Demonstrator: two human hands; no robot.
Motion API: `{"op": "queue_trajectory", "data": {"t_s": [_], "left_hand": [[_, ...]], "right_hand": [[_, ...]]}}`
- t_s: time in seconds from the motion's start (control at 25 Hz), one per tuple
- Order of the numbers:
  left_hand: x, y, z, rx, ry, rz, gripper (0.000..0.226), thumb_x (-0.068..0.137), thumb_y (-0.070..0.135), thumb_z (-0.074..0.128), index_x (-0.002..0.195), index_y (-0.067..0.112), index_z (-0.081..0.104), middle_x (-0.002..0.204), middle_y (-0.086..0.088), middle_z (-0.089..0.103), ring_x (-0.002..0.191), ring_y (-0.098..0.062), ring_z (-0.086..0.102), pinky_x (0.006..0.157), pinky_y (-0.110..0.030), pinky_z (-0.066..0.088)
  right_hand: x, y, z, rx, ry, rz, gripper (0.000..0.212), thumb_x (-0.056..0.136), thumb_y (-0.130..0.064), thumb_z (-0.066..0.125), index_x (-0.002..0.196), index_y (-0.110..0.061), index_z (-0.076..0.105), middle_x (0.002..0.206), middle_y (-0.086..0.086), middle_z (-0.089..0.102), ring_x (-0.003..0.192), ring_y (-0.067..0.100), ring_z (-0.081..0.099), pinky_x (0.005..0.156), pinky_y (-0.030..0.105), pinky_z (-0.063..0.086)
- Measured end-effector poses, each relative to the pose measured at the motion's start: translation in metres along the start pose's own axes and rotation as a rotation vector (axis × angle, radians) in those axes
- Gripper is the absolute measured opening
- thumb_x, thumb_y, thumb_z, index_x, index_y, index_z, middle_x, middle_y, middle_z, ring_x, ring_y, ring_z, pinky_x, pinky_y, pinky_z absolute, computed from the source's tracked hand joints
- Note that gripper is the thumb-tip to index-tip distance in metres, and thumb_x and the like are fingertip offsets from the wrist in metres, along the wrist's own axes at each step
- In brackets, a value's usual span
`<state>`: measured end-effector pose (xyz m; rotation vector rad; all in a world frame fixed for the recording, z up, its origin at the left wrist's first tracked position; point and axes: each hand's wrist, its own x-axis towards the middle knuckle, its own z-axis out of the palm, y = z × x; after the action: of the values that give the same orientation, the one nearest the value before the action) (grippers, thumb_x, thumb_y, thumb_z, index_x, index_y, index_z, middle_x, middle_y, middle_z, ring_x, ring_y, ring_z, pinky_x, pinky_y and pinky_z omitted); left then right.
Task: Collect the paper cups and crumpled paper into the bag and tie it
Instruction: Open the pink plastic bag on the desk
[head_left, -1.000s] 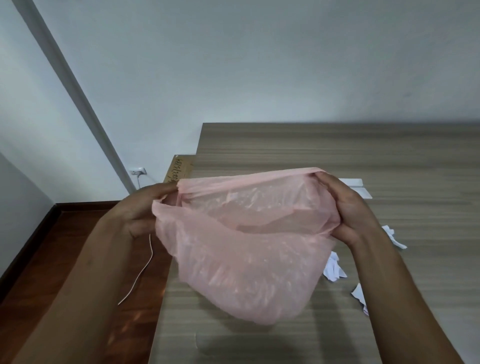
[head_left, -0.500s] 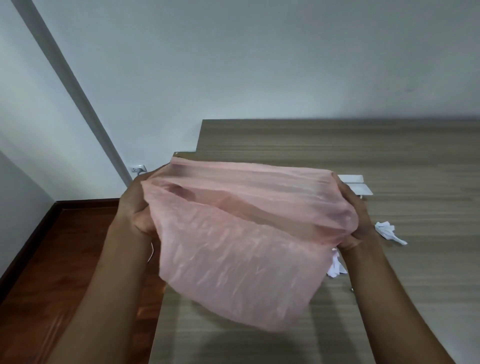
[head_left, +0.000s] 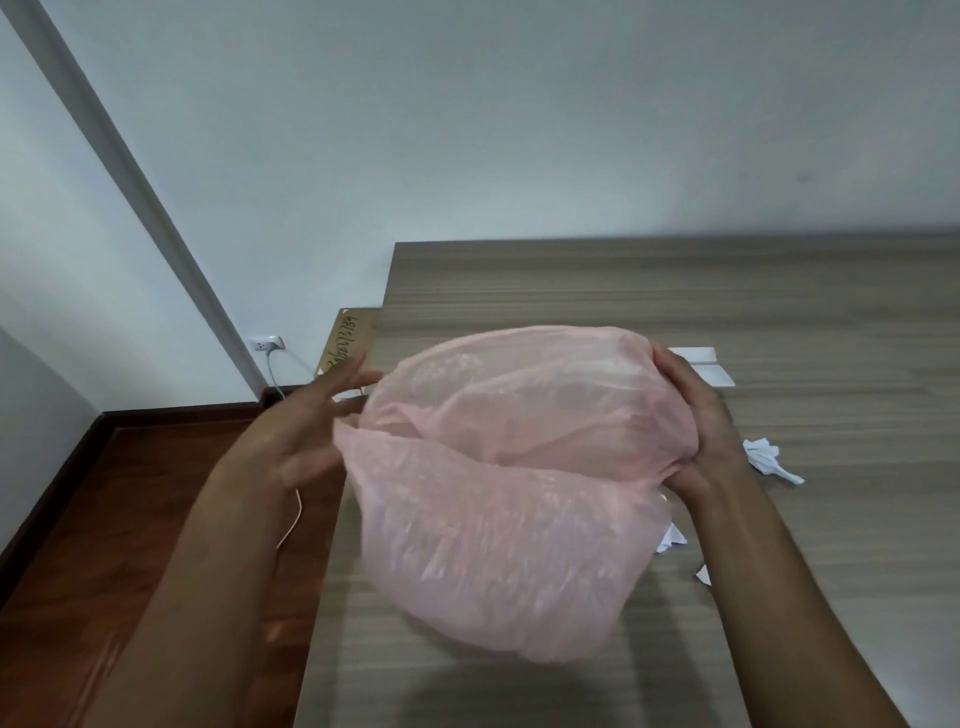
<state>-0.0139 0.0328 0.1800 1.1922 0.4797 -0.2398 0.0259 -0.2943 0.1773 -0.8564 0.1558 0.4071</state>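
Between the two hands a pink bag (head_left: 498, 488) hangs puffed over the table (head_left: 675, 291). At its far side the right hand (head_left: 696, 436) clutches the bunched rim, likely to keep the mouth up for loading. Left hand (head_left: 311, 431), blurred, has straight fingers beside the rim, grasping nothing. Crumpled paper (head_left: 766, 454) lies just right of the right hand; no cups show.

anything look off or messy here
Yes: crumpled paper lies loose on the table, not in the pink bag. Only the right hand grips the bag; the blurred left hand is open.
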Motion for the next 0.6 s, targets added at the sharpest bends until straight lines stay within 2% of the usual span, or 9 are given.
{"op": "queue_trajectory", "data": {"t_s": [0.04, 0.08, 0.16, 0.24, 0.28, 0.36, 0.44, 0.52, 0.6], "left_hand": [[0.0, 0.004, -0.002, 0.092, 0.038, 0.0, 0.071, 0.081, 0.058, 0.066, 0.128, 0.006, 0.059, 0.123, -0.022, 0.066, 0.112, -0.037, 0.065, 0.092, -0.049, 0.055], [-0.001, 0.006, -0.006, 0.196, 0.072, 0.001, 0.083, 0.071, 0.07, 0.069, 0.127, 0.009, 0.059, 0.12, -0.021, 0.068, 0.11, -0.037, 0.067, 0.085, -0.05, 0.057], [0.0, 0.005, -0.011, 0.439, 0.119, -0.053, 0.1, 0.052, 0.086, 0.07, 0.115, 0.01, 0.061, 0.103, -0.021, 0.073, 0.091, -0.037, 0.073, 0.067, -0.048, 0.06], [-0.001, -0.005, 0.001, 0.636, 0.045, -0.205, 0.101, 0.05, 0.09, 0.067, 0.108, 0.007, 0.059, 0.093, -0.02, 0.075, 0.082, -0.035, 0.075, 0.064, -0.051, 0.06], [0.001, -0.013, 0.008, 0.744, 0.018, -0.251, 0.098, 0.051, 0.089, 0.066, 0.106, 0.008, 0.058, 0.098, -0.02, 0.074, 0.083, -0.034, 0.074, 0.067, -0.052, 0.061], [0.01, -0.031, 0.015, 0.939, 0.064, -0.28, 0.097, 0.054, 0.085, 0.066, 0.114, 0.01, 0.057, 0.122, -0.019, 0.064, 0.095, -0.033, 0.07, 0.071, -0.052, 0.061], [0.015, -0.045, 0.016, 1.011, 0.085, -0.313, 0.111, 0.052, 0.084, 0.067, 0.129, 0.006, 0.051, 0.132, -0.019, 0.054, 0.103, -0.034, 0.064, 0.068, -0.047, 0.062], [0.017, -0.051, 0.014, 0.99, -0.021, -0.388, 0.109, 0.043, 0.086, 0.068, 0.117, 0.006, 0.06, 0.118, -0.018, 0.063, 0.094, -0.032, 0.068, 0.06, -0.041, 0.061], [0.016, -0.05, 0.009, 0.977, -0.097, -0.435, 0.098, 0.045, 0.083, 0.072, 0.105, 0.006, 0.068, 0.109, -0.015, 0.067, 0.089, -0.028, 0.071, 0.059, -0.037, 0.06]], "right_hand": [[0.003, -0.002, 0.0, -0.004, 0.056, -0.07, 0.026, 0.086, -0.033, 0.066, 0.1, -0.012, 0.073, 0.09, 0.006, 0.072, 0.081, 0.021, 0.07, 0.071, 0.031, 0.058], [0.001, -0.003, 0.003, 0.001, 0.088, -0.116, 0.028, 0.086, -0.034, 0.068, 0.104, -0.013, 0.071, 0.094, 0.006, 0.071, 0.086, 0.022, 0.069, 0.074, 0.033, 0.058], [0.003, -0.005, 0.009, -0.013, 0.12, -0.21, 0.031, 0.082, -0.036, 0.07, 0.103, -0.012, 0.072, 0.101, 0.008, 0.07, 0.095, 0.024, 0.066, 0.084, 0.039, 0.057], [0.005, 0.002, 0.019, -0.006, 0.122, -0.236, 0.035, 0.084, -0.037, 0.068, 0.107, -0.011, 0.069, 0.11, 0.013, 0.066, 0.105, 0.028, 0.062, 0.096, 0.047, 0.051], [0.007, 0.006, 0.021, -0.005, 0.129, -0.24, 0.035, 0.088, -0.038, 0.065, 0.109, -0.011, 0.067, 0.113, 0.014, 0.064, 0.107, 0.029, 0.061, 0.098, 0.049, 0.05], [0.007, 0.011, 0.027, -0.014, 0.157, -0.276, 0.033, 0.093, -0.039, 0.06, 0.108, -0.01, 0.068, 0.105, 0.011, 0.069, 0.099, 0.028, 0.065, 0.086, 0.043, 0.057], [0.008, 0.013, 0.028, -0.013, 0.157, -0.317, 0.041, 0.095, -0.04, 0.056, 0.118, -0.007, 0.065, 0.111, 0.015, 0.067, 0.101, 0.029, 0.064, 0.082, 0.039, 0.057], [0.007, 0.012, 0.027, -0.022, 0.121, -0.362, 0.047, 0.094, -0.041, 0.052, 0.126, -0.007, 0.06, 0.125, 0.024, 0.057, 0.102, 0.032, 0.064, 0.09, 0.045, 0.052], [0.008, 0.011, 0.024, -0.014, 0.084, -0.384, 0.048, 0.097, -0.042, 0.047, 0.13, -0.009, 0.057, 0.136, 0.028, 0.051, 0.096, 0.029, 0.069, 0.094, 0.048, 0.051]]}}
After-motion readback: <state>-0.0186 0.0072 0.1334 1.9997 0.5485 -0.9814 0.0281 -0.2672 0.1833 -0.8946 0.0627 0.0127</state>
